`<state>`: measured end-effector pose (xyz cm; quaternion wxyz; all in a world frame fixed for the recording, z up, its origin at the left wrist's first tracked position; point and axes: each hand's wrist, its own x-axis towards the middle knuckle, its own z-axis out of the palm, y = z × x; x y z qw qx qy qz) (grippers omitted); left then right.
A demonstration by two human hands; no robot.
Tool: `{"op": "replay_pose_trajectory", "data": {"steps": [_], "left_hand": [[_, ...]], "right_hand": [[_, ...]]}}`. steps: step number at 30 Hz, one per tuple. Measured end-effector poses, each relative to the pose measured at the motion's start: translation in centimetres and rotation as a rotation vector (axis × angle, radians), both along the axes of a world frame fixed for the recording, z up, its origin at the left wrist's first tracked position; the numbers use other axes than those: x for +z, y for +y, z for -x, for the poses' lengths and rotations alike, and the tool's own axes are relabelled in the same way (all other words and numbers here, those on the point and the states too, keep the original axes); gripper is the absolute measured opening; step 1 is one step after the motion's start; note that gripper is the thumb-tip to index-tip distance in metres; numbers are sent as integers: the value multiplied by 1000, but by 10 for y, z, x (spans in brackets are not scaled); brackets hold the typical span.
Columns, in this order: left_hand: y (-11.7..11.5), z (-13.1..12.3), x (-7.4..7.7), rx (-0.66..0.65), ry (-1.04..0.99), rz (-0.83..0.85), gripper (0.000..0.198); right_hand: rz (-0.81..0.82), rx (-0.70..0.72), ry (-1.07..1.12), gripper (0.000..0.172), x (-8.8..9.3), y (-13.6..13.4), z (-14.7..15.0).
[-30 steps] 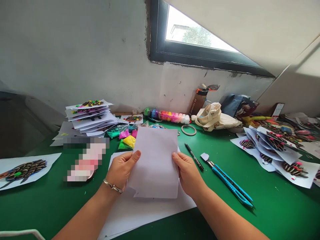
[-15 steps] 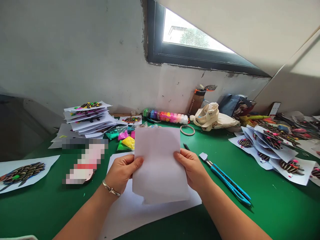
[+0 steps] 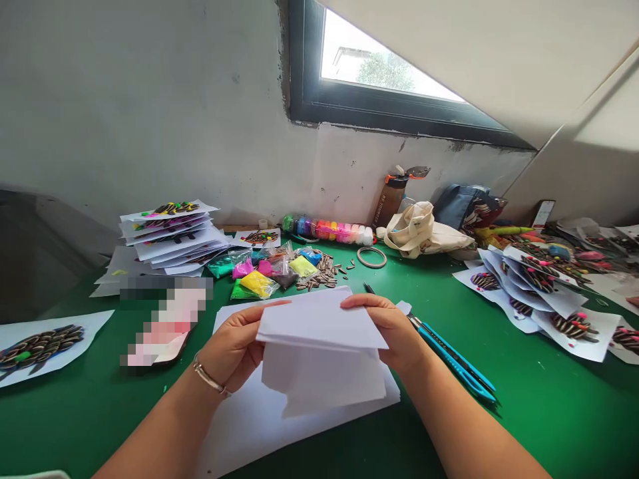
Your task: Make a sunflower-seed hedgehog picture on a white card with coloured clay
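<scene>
Both hands hold a white sheet of paper (image 3: 322, 326) in front of me. Its upper part is bent over toward me, and a flap with an uneven lower edge hangs beneath. My left hand (image 3: 229, 346), with a metal bracelet at the wrist, grips the left side. On the right side, my right hand (image 3: 394, 329) is closed on the paper, fingers over the top edge. Below lies larger white paper (image 3: 239, 426), partly covered by the held sheet and hands. Just right of my right hand rests a blue utility knife (image 3: 456, 362).
Stacked papers with seed pictures stand at left (image 3: 172, 233) and right (image 3: 529, 286). Behind the hands are colourful clay packets (image 3: 259, 284), loose seeds (image 3: 327, 269) and a tape roll (image 3: 372, 257). A bottle (image 3: 390, 199) and cloth bag (image 3: 424, 233) stand by the wall.
The sheet was held up nearly flat; now its upper part is bent down toward me. The packets and seeds behind it have come into view. Both hands keep their hold.
</scene>
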<state>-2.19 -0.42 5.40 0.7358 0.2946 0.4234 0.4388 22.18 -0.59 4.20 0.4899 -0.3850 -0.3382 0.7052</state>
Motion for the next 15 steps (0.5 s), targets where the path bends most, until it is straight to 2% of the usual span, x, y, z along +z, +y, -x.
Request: {"op": "replay_pose_trajectory", "data": {"steps": [2,7,11,13,15], "left_hand": [[0,-2,0,15,36,3,40],[-1,-6,0,97,48,-14,25],[-1,-6,-1,117,62,-1,21],[1,-6,-2,115,86,-7,21],[1,-8,-3,130,125,-39,22]], "right_hand": [[-9,-7,-9,14,3,-1,0],[4,-8,-17,9,7,-3,1],[-50,-7,-104,7,2,-4,-1],[-115,-27,-168,9,-1,-4,-3],[-154,-70,-190,21,-1,-4,-6]]}}
